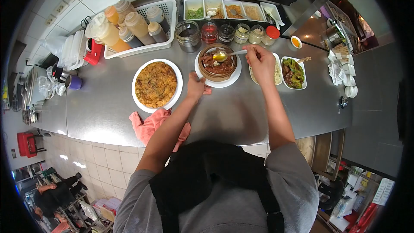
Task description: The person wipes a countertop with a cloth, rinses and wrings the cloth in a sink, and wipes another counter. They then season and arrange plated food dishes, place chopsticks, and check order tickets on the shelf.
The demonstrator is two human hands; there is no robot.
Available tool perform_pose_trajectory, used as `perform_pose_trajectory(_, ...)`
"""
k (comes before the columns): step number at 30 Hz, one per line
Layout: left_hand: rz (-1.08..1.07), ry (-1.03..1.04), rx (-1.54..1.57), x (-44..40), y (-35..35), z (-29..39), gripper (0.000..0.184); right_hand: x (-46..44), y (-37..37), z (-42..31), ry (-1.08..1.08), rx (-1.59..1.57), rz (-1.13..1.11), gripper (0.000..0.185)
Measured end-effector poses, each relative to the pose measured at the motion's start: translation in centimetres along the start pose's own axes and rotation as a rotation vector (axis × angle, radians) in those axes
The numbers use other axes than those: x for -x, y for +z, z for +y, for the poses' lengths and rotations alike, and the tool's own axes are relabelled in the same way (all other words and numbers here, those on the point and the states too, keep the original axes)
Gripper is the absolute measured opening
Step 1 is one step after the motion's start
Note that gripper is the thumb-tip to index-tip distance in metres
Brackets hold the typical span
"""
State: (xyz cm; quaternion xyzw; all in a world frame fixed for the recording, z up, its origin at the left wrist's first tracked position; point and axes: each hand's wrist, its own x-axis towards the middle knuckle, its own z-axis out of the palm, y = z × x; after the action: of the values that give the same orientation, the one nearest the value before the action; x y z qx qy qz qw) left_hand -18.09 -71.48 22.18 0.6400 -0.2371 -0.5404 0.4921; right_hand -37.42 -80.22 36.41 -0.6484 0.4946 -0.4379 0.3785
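Observation:
My right hand (261, 62) is closed on the handle of a metal spoon (220, 56). The bowl of the spoon holds yellow liquid above a round bamboo steamer (217, 77) with reddish-brown meat pieces inside. That steamer sits on a white plate (230, 82). At the plate's lower left rim, my left hand (196, 87) grips the edge; something pink shows by its fingertips, too small to tell. To the left, a browned round omelette (155, 84) lies on another white plate (139, 102). A crumpled pink cloth (151, 126) rests at the counter's front edge.
Behind stand glass jars (188, 36) and several topping trays (193, 10). A white basket (170, 15) of squeeze bottles is at back left. Right of the steamer are a dish of pale shreds (276, 71), a dish of greens and meat (293, 74) and a sauce cup (296, 42).

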Motion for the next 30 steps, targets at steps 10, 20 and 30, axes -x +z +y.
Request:
perform_pose_trajectory(10, 0.006, -0.001, -0.005, 0.2, 0.1, 0.3, 0.034, 0.8, -2.8, -1.2, -0.169, 0.156, 0.196, 0.015)
perform_pose_trajectory(20, 0.130, 0.060, -0.053, 0.1, 0.2, -1.0, 0.032, -2.5, 0.7, 2.5, 0.145, -0.322, 0.090, 0.016)
perform_pose_trajectory(30, 0.150, 0.088, 0.064, 2.3, -0.9, -2.7, 0.032, -11.1, 8.5, 5.0, -0.142, 0.141, 0.135, 0.023)
